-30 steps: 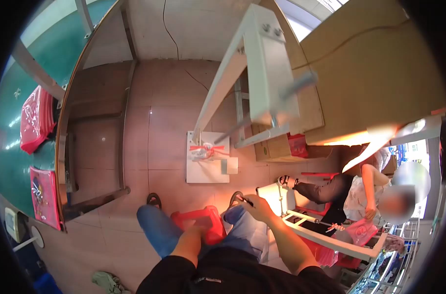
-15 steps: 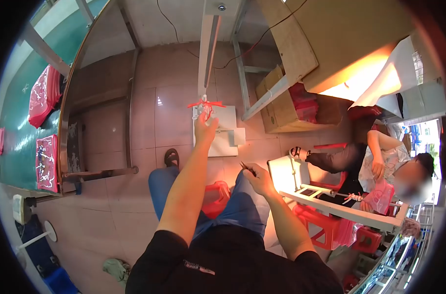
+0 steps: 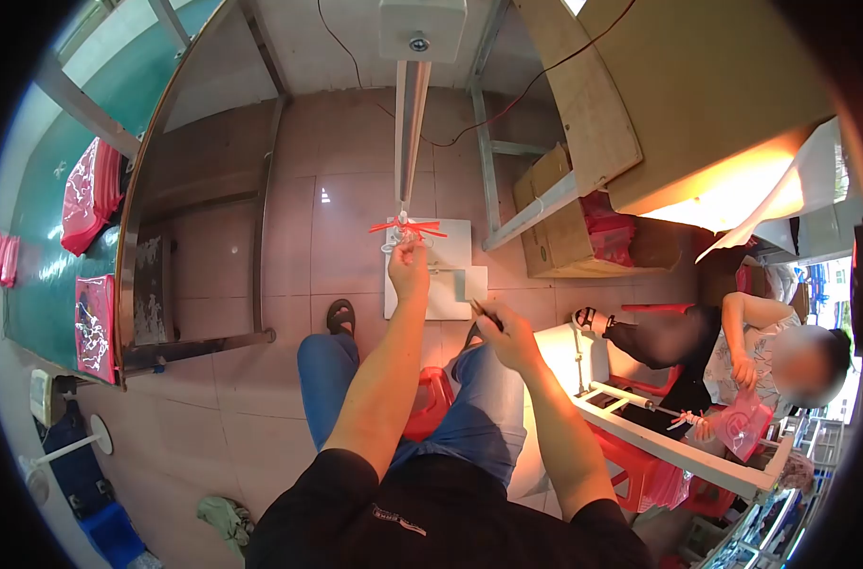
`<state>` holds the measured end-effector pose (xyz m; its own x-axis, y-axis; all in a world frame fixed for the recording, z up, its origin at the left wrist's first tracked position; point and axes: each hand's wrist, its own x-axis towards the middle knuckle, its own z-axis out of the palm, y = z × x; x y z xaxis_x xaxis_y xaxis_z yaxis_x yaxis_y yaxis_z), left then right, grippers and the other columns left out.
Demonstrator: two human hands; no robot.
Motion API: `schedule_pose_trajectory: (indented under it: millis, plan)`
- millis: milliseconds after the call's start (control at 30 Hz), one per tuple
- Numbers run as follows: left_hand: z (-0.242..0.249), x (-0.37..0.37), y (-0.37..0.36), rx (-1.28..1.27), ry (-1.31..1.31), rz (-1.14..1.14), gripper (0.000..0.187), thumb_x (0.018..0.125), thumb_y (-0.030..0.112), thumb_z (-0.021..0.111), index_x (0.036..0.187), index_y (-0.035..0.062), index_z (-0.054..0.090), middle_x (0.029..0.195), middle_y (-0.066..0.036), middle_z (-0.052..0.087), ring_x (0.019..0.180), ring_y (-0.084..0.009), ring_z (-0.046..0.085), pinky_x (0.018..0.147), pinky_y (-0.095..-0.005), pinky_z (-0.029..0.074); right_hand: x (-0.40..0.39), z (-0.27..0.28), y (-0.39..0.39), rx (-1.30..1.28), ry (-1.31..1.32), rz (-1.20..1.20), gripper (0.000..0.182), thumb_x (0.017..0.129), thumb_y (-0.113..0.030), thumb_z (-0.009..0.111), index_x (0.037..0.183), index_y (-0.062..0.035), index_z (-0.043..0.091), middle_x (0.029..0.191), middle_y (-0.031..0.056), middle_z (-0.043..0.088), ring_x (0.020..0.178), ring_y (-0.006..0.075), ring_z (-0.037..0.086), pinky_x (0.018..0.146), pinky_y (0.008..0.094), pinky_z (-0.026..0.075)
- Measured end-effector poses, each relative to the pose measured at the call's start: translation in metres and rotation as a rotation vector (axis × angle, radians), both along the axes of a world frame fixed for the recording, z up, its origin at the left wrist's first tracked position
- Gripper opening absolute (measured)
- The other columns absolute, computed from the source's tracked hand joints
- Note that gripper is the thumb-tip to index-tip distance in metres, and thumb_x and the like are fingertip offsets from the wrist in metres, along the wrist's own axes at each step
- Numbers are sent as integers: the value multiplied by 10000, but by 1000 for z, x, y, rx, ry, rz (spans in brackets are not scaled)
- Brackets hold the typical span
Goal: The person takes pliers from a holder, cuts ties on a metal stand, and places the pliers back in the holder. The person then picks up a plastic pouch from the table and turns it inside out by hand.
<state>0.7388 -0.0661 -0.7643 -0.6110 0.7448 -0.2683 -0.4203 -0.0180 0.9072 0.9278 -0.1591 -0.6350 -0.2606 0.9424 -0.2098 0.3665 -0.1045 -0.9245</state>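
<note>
My left hand [image 3: 410, 268] reaches forward with its fingers pinched together, just under a bundle of red ties [image 3: 408, 228] at the near end of a pale metal bar [image 3: 413, 123]. Thin whitish strands hang around those fingertips; what exactly they grip is hidden. Closed over my right thigh, my right hand [image 3: 512, 339] holds a small dark pointed tool [image 3: 479, 310], whose tips stick out toward the left. Its kind is too small to make out. Below the bar, a white base plate [image 3: 450, 303] lies on the tiled floor.
A green-topped table [image 3: 43, 284] at left carries stacks of pink printed bags [image 3: 95, 322]. At right, another person [image 3: 749, 356] sits handling a pink bag [image 3: 743, 422] beside a white frame [image 3: 678, 446]. Cardboard box [image 3: 564, 247] behind; red stool [image 3: 431, 403] beneath me.
My left hand's fingers have drawn together under the red ties. The view has shifted slightly. My right hand still holds the pointed tool. The other person's pink bag sits lower.
</note>
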Motion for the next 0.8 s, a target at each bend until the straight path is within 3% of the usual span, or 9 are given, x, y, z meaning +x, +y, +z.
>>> schedule_pose_trajectory:
  millis: [33, 167, 333, 400, 533, 667, 767, 800]
  plan:
    - [3, 1, 0, 89, -47, 55, 211, 849, 181, 724, 900, 14, 607, 990, -62, 660, 923, -129, 604, 861, -276, 467, -3, 0, 12, -5, 4, 0, 265, 926, -165, 630, 1113, 23, 630, 807, 48, 610, 739, 99, 547, 663, 260, 452]
    - [21, 10, 8, 51, -59, 66, 211, 845, 152, 723, 944, 2, 613, 1008, -46, 644, 923, -121, 596, 856, -260, 466, -12, 0, 37, 3, -59, 7, 294, 929, -193, 633, 1131, 20, 624, 828, 54, 619, 727, 103, 549, 651, 263, 464]
    - [12, 15, 24, -124, -71, 81, 232, 858, 163, 706, 993, -9, 629, 905, -30, 645, 845, -115, 592, 814, -262, 481, -13, 1, 51, 53, -117, 34, 311, 936, -211, 625, 1142, 22, 617, 837, 59, 619, 726, 102, 552, 640, 267, 477]
    - [16, 19, 21, -108, -105, 85, 223, 870, 168, 697, 990, -7, 630, 883, -27, 643, 806, -105, 586, 757, -251, 482, -10, 5, 53, -36, -116, -7, 336, 917, -220, 647, 1144, 27, 622, 857, 115, 662, 755, 161, 595, 694, 312, 484]
    - [43, 14, 1, -110, -138, 15, 184, 908, 167, 661, 974, -1, 629, 862, -26, 640, 721, -87, 571, 608, -239, 473, -10, 3, 60, 7, -137, 21, 344, 916, -223, 647, 1153, 23, 620, 858, 111, 663, 751, 165, 596, 692, 311, 484]
    - [24, 4, -14, -69, -8, -46, 156, 940, 166, 625, 969, 13, 627, 845, -32, 635, 718, -80, 562, 596, -247, 467, -32, -2, 76, 28, -177, 90, 333, 907, -229, 647, 1127, 20, 633, 859, 150, 672, 762, 213, 632, 691, 330, 491]
    - [46, -8, -25, -129, -1, -120, 171, 958, 181, 603, 981, 13, 628, 841, -33, 635, 735, -74, 550, 644, -233, 455, -54, -8, 96, 55, -224, 149, 319, 900, -241, 641, 1091, 15, 647, 852, 183, 669, 762, 263, 647, 694, 352, 494]
    - [35, -12, -24, -117, 127, -112, 190, 963, 193, 596, 992, 8, 628, 838, -32, 635, 736, -77, 544, 655, -235, 447, -63, -11, 101, 73, -265, 182, 308, 897, -247, 635, 1071, 7, 655, 850, 194, 667, 761, 287, 649, 698, 365, 495]
